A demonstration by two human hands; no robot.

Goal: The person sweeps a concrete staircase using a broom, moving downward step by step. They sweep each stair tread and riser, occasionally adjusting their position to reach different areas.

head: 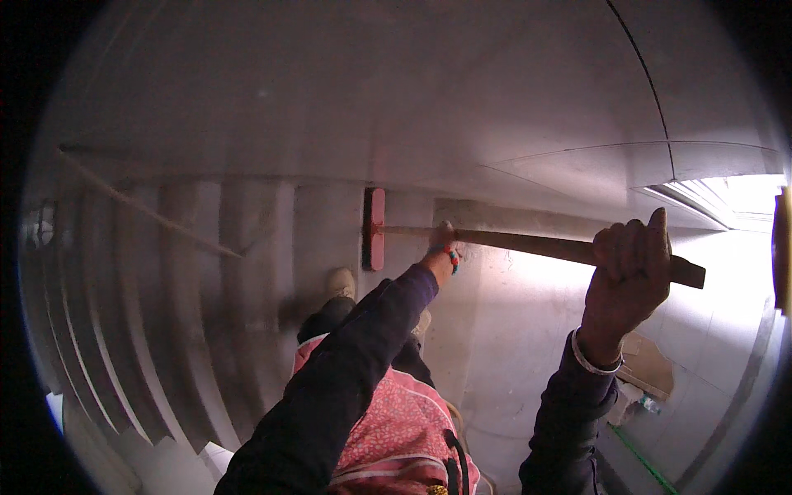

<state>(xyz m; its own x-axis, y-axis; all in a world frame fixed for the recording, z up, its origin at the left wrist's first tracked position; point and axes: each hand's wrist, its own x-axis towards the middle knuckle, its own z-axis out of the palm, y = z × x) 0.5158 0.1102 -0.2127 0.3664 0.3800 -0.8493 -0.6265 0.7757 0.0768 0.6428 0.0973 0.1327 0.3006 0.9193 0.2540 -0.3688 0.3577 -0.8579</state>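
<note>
A push broom with a red head (377,230) and a long wooden handle (526,243) lies across the view, its head on a stair tread near the wall. My left hand (442,238), with a beaded bracelet at the wrist, grips the handle not far from the head. Close to the handle's free end, my right hand (628,278) is closed around it, a pale bangle on its wrist. The bristles are hard to make out.
Stairs (185,309) run off to the left, with a thin stick or rail (148,210) over them. A smooth wall (309,93) borders the steps. Cardboard (646,365), a plastic bottle (649,404) and a green cord (640,458) lie at the lower right. A bright opening (748,198) is at right.
</note>
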